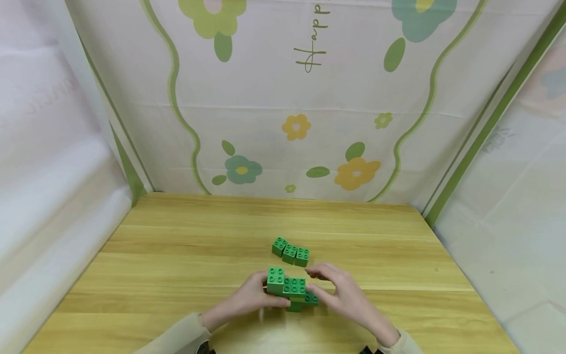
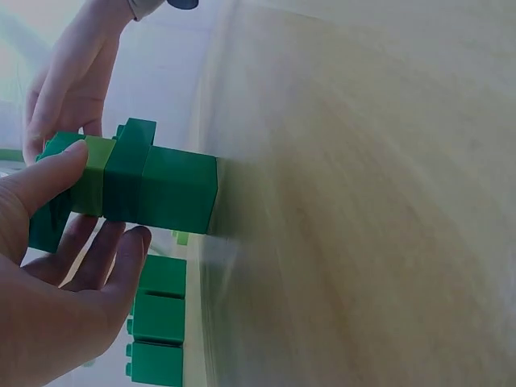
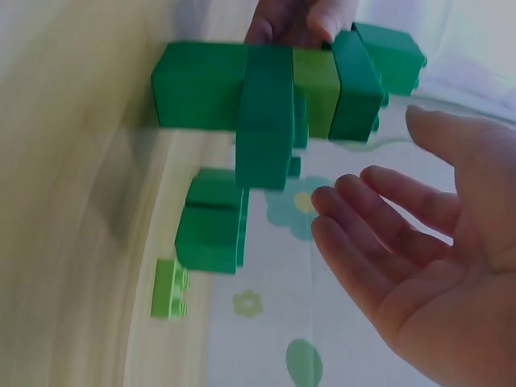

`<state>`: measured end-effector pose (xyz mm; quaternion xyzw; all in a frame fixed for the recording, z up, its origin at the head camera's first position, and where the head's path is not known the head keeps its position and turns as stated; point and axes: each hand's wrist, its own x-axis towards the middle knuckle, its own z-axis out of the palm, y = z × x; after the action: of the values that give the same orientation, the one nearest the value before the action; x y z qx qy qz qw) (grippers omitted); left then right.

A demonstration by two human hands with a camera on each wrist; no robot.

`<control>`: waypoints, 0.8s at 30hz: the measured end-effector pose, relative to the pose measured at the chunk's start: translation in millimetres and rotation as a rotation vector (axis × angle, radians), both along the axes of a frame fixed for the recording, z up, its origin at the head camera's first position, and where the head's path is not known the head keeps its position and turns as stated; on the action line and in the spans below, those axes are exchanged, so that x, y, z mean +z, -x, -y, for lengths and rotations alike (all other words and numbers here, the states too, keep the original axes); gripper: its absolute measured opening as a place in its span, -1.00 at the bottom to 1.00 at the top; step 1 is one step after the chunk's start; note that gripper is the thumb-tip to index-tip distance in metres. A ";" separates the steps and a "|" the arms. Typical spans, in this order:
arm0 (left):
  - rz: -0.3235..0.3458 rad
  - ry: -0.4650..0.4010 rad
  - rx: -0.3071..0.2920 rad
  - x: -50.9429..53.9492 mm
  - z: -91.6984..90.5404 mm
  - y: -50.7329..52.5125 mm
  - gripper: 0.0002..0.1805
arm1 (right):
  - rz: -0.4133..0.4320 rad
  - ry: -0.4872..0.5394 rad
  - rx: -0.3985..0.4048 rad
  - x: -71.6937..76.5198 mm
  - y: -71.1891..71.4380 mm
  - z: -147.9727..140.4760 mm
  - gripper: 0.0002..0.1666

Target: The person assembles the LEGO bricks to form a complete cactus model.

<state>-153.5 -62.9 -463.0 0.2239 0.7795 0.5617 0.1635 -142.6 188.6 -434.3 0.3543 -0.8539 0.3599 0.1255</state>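
A stack of green toy building bricks (image 1: 294, 286) stands upright on the table. It has one lime-green layer (image 2: 94, 173), a block jutting out lower down (image 3: 264, 133) and a raised brick (image 1: 275, 280) at its top left. My left hand (image 1: 254, 297) grips the stack from the left, with its thumb on the near side and its fingers on the far side. To the right, my right hand (image 1: 342, 295) is held with fingers loosely bent and apart. In the right wrist view nothing lies between that hand's thumb and fingers.
Beyond the stack, several loose bricks lie on the wooden table (image 1: 199, 260): a row of three green ones (image 1: 290, 252) and a lime-green one (image 3: 168, 289). A flower-printed white cloth (image 1: 265, 98) hangs at the table's back edge, with pale cloth walls on both sides.
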 end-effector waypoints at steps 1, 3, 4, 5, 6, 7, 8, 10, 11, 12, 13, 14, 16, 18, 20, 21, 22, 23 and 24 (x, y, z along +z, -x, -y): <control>0.000 -0.003 0.001 0.6 -0.4 -0.2 -0.54 | -0.008 -0.003 -0.015 0.1 1.6 -1.8 -0.69; -0.001 -0.010 0.004 0.7 -1.3 -0.4 -0.52 | -0.022 -0.013 -0.047 -0.6 5.7 -5.7 -0.70; -0.003 -0.013 0.005 0.3 -1.7 -0.4 -0.50 | -0.030 -0.021 -0.060 -1.3 7.9 -7.8 -0.71; -0.007 -0.017 0.005 -0.3 -2.1 -0.3 -0.49 | -0.038 -0.028 -0.070 -2.4 10.4 -10.0 -0.72; -0.011 -0.018 0.005 -1.2 -2.3 -0.2 -0.49 | -0.039 -0.035 -0.082 -3.7 12.6 -12.3 -0.72; -0.013 -0.017 0.006 -2.3 -2.5 0.0 -0.49 | -0.036 -0.040 -0.091 -5.3 15.1 -14.5 -0.72; -0.013 -0.020 0.007 -3.2 -2.7 0.2 -0.49 | -0.025 -0.045 -0.099 -7.2 17.5 -16.6 -0.73; -0.015 -0.030 0.007 -4.1 -3.2 0.6 -0.51 | 0.007 -0.057 -0.114 -10.9 22.4 -20.5 -0.72; -0.013 -0.035 0.009 -4.5 -3.7 0.6 -0.51 | 0.029 -0.062 -0.121 -12.9 24.7 -22.3 -0.72; -0.012 -0.040 0.010 -5.0 -4.2 0.6 -0.52 | 0.051 -0.067 -0.129 -15.0 26.9 -23.9 -0.71; -0.013 -0.047 0.011 -5.6 -4.8 0.5 -0.52 | 0.070 -0.075 -0.137 -16.9 29.0 -25.3 -0.70; -0.010 -0.054 0.013 -6.1 -5.4 0.5 -0.53 | 0.084 -0.083 -0.142 -18.8 31.0 -26.6 -0.70; -0.005 -0.065 0.017 -7.0 -6.6 -0.1 -0.53 | 0.104 -0.098 -0.151 -22.3 34.4 -28.6 -0.68; 0.001 -0.071 0.019 -7.8 -7.7 -0.6 -0.54 | 0.111 -0.116 -0.156 -25.6 37.1 -30.1 -0.68; 0.010 -0.078 0.019 -7.9 -8.4 -1.3 -0.55 | 0.112 -0.134 -0.158 -28.2 39.6 -30.9 -0.67; 0.011 -0.080 0.018 -8.0 -8.7 -1.6 -0.55 | 0.111 -0.144 -0.160 -29.2 40.7 -31.1 -0.66; 0.011 -0.085 0.016 -8.1 -9.0 -1.8 -0.55 | 0.109 -0.154 -0.162 -30.2 41.9 -31.3 -0.66; 0.011 -0.087 0.015 -8.0 -9.3 -2.1 -0.55 | 0.113 -0.162 -0.164 -31.0 43.1 -31.4 -0.66; 0.009 -0.090 0.015 -8.1 -9.6 -2.3 -0.56 | 0.118 -0.168 -0.165 -31.7 44.3 -31.5 -0.65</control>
<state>-151.2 -53.3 -471.1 0.2225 0.7543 0.5986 0.1524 -186.9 220.1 -466.1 0.2704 -0.9133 0.2956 0.0740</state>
